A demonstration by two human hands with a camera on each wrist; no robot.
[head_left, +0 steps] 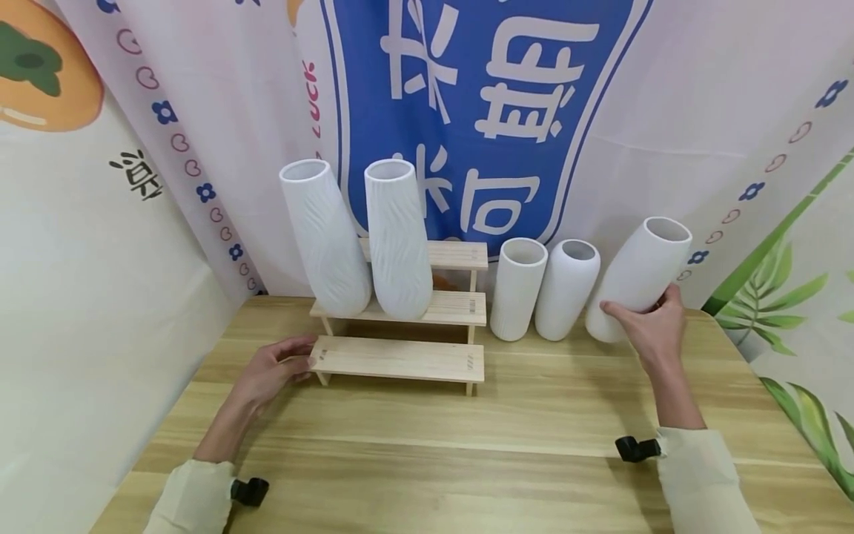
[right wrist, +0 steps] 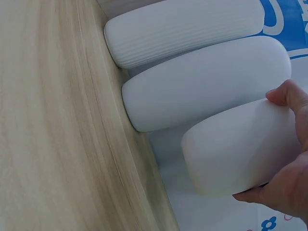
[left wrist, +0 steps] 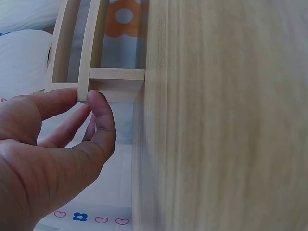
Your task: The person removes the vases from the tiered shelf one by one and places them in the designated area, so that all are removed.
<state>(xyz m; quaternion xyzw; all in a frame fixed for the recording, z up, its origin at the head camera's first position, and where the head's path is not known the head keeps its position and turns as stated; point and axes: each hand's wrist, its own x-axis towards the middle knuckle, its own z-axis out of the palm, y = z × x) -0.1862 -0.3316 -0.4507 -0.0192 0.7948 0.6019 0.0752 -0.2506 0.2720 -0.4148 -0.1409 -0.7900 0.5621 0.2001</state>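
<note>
A three-step wooden shelf (head_left: 400, 357) stands on the table (head_left: 467, 445). My left hand (head_left: 308, 362) pinches the left end of its lowest step (left wrist: 85, 91) between thumb and forefinger. Two tall textured white vases (head_left: 327, 237) (head_left: 399, 241) stand on the middle step. To the right of the shelf, a ribbed white vase (head_left: 517, 289) and a smooth white vase (head_left: 565, 289) stand on the table. My right hand (head_left: 634, 308) grips a third white vase (right wrist: 236, 149), which tilts right. Its base appears slightly off the tabletop in the right wrist view.
A printed cloth backdrop (head_left: 500, 89) hangs right behind the shelf and vases and along both sides. The table's far edge (right wrist: 144, 159) runs just behind the vases. Small black mounts sit at both wrists.
</note>
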